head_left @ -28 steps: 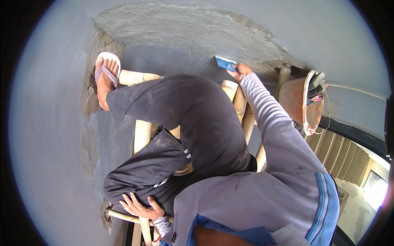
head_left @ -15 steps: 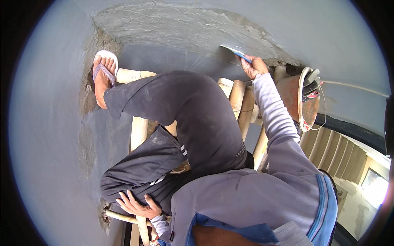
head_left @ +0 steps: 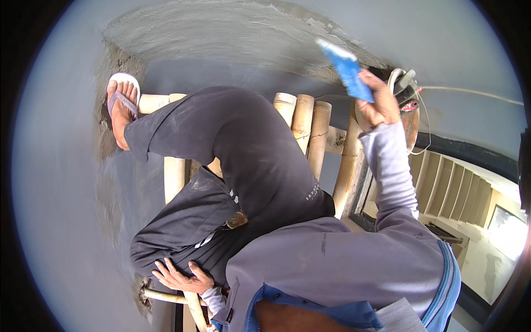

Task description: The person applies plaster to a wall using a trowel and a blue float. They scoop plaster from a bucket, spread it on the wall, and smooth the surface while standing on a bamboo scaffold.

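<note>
My right hand grips a blue putty knife with pale paste along its far edge. It is raised at the upper right, off the wall and in front of a bucket, much of which it hides. Beyond the knife lies a rough band of grey plaster on the wall. Low on the left, my left hand rests on the dark trousers near my bent knee, fingers spread and holding nothing.
I sit on a scaffold of bamboo poles with gaps between them. One sandalled foot braces against the left wall. Tools, one red-handled, stick out of the bucket. A pale cord runs along the wall; a staircase lies below right.
My right hand has drawn away from the plastered wall toward the bucket at the right, turning the putty knife so its broad blue side shows. My left hand stays on the trousers.
</note>
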Available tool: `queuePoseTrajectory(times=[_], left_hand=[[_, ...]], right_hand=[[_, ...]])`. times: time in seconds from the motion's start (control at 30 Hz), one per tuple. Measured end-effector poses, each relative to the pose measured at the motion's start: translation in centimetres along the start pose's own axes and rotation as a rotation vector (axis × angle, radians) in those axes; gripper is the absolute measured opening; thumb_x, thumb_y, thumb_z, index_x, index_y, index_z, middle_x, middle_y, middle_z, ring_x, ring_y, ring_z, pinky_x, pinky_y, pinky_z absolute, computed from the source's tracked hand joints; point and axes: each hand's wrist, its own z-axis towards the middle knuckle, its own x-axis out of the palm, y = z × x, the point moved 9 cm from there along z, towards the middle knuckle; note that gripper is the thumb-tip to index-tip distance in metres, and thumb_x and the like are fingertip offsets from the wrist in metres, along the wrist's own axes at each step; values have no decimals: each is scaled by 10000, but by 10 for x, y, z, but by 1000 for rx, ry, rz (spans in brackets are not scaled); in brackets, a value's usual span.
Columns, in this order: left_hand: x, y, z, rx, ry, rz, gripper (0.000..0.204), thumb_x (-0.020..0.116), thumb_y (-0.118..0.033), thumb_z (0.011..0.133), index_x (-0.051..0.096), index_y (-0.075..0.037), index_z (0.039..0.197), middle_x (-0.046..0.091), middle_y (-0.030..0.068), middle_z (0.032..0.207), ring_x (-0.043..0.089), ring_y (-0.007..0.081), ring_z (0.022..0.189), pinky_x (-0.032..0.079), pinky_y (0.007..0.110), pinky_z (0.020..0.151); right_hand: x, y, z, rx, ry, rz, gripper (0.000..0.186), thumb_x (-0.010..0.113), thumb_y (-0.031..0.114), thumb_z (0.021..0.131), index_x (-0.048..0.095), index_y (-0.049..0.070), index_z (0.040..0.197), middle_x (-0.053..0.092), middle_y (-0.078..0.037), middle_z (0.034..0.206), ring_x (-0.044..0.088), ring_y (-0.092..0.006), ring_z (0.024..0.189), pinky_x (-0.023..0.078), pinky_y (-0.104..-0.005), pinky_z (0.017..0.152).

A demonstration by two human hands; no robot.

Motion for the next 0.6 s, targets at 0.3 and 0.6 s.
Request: queuePoseTrajectory(times=[0.3, 0.6], left_hand=[[0, -11, 7, 45, 20, 10, 604, 406, -526, 897, 491, -60, 1272, 429, 173, 1354, 294, 415, 1296, 215, 531, 1038], [1, -11, 8, 51, 64, 12, 598, 455, -486, 881, 490, -31, 1267, 413, 193, 1359, 271, 419, 1304, 183, 544, 1057]], right_hand=[[-136, -130, 138, 399, -218, -151, 164, 430, -3, 874, 493, -128, 960, 585, -233, 856, 620, -271, 641, 563, -269, 469], [-150, -185, 202, 502, -290, -111, 222, 338, -35, 862, 408, -186, 1009, 579, -328, 920, 651, -375, 749, 592, -311, 533]])
